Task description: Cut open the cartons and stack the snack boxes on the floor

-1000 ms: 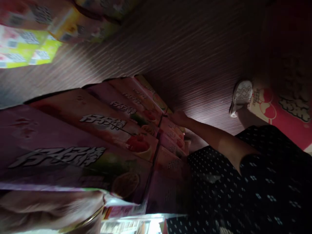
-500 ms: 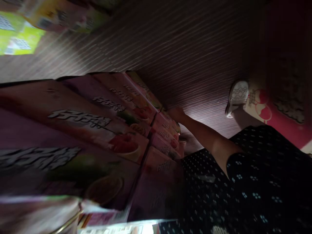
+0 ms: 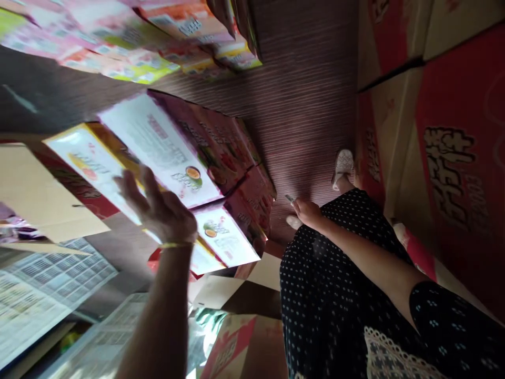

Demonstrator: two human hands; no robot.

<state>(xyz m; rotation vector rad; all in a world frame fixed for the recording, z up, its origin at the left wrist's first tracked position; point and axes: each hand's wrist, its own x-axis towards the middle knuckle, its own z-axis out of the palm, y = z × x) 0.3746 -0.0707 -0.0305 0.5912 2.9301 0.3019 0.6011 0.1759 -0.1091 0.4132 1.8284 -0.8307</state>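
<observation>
My left hand [image 3: 160, 202], with a thin band at the wrist, is raised over the stacked boxes. Its fingers are spread and hold nothing; I cannot tell whether it touches a box. Below it are white-topped boxes [image 3: 158, 152] with purple-pink sides showing fruit pictures, and a yellow-edged white box [image 3: 82, 158] lies alongside. My right hand [image 3: 307, 211] is closed around a small thin grey tool [image 3: 290, 198], whose kind I cannot make out. It is near my dress, just apart from the stack's side.
Large red and brown cartons [image 3: 453, 173] stand at the right. Colourful packages [image 3: 158, 31] are piled at the top left. An open carton [image 3: 59, 195] and plastic crates [image 3: 82, 273] are on the left. My shoe [image 3: 343, 166] is on the striped floor [image 3: 303, 105].
My view has pulled back and brightened. My right hand has moved off the stack's edge towards my dress, and the grey tool now shows. My left hand has come into view over the boxes.
</observation>
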